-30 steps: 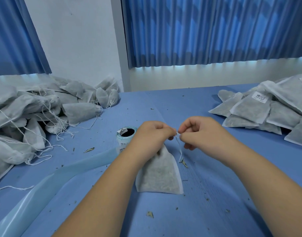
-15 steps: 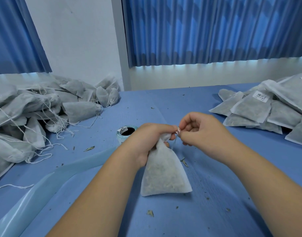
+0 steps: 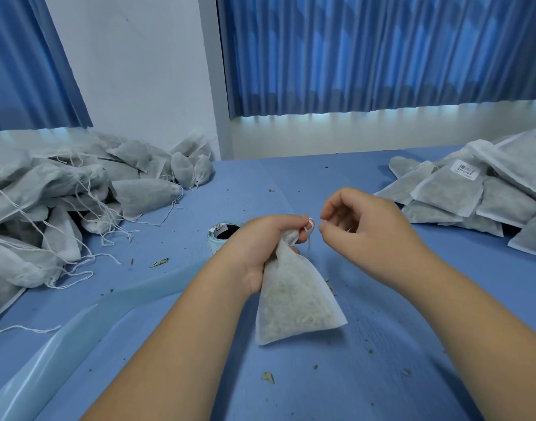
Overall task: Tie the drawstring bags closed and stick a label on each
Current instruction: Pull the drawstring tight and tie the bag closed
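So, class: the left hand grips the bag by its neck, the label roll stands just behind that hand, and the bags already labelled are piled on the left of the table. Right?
Not quite. The head view shows the labelled bags piled on the right of the table; the left pile trails loose strings. The left hand does grip the bag by its neck, label roll just behind.

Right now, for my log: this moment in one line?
left hand grips bag neck | right hand free beside string | visible side unlabelled

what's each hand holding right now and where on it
The left hand grips the drawstring bag by its gathered neck; the right hand holds nothing.
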`<action>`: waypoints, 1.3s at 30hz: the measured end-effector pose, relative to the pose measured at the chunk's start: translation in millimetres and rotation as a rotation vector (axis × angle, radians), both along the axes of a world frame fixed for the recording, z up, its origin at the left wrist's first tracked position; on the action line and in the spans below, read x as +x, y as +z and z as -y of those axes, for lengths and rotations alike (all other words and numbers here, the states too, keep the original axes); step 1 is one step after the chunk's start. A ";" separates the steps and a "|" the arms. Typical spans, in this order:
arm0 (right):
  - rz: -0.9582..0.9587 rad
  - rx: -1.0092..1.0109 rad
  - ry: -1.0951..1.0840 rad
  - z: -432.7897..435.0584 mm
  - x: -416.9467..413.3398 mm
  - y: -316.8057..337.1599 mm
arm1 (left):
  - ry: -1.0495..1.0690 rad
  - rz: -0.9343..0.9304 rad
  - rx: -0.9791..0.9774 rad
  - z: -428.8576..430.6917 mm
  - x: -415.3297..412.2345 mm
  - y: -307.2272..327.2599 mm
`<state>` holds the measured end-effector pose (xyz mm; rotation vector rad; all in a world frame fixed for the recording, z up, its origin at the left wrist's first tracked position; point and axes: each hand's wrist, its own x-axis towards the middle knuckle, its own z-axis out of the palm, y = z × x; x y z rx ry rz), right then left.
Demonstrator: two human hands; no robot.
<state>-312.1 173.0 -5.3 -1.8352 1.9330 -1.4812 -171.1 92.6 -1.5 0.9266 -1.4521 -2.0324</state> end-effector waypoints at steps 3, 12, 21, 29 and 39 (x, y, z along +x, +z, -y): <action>-0.042 -0.001 0.005 -1.3 2.6 0.1 | 0.050 -0.005 -0.012 0.3 0.6 -0.6; -0.130 0.049 -0.091 2.5 4.0 -5.8 | 0.057 0.031 -0.070 -1.0 -0.5 -2.2; 0.057 0.088 -0.080 -1.2 1.9 3.2 | 0.058 0.008 -0.152 1.6 -1.0 -5.8; 0.553 -0.011 0.080 -3.7 -10.8 12.3 | 0.130 0.117 -0.250 7.8 1.1 -10.0; 0.947 0.267 0.454 -9.5 -5.8 18.5 | 0.199 0.144 -0.376 8.0 -0.7 -12.4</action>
